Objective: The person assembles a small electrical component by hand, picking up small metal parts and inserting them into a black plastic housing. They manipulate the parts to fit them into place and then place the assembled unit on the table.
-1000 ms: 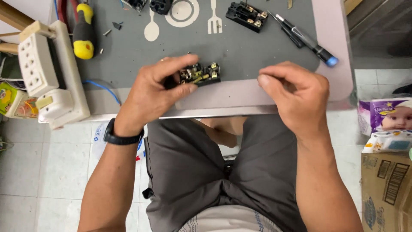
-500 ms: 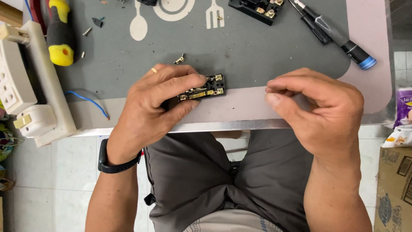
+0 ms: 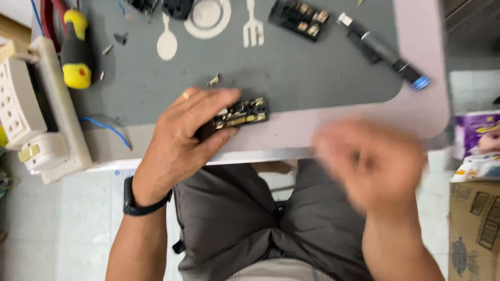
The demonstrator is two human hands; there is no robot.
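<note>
- The black switch block (image 3: 240,113), with brass contacts showing on its upper face, lies at the near edge of the grey mat (image 3: 291,78), pinned under the fingers and thumb of the left hand (image 3: 187,135), which grips its left end.
- The right hand (image 3: 371,161) hangs off to the right of the block, clear of the table edge and well apart from it; it is blurred, so I cannot tell whether it is open, closed or pinching anything small.
- As a judgement, the step in hand is work on the block's contacts, with the left hand steadying it.
- The next move calls for a steady hold on the block and a fine pinch or tool tip at the contacts.
- Beyond the left hand's fingertips lies a small metal bit (image 3: 213,80).
- Beyond the right hand lie a blue-tipped screwdriver (image 3: 383,51) and a second black block (image 3: 298,18).
- Left of the left hand sit a yellow-handled tool (image 3: 76,49) and a white socket strip (image 3: 21,104).
</note>
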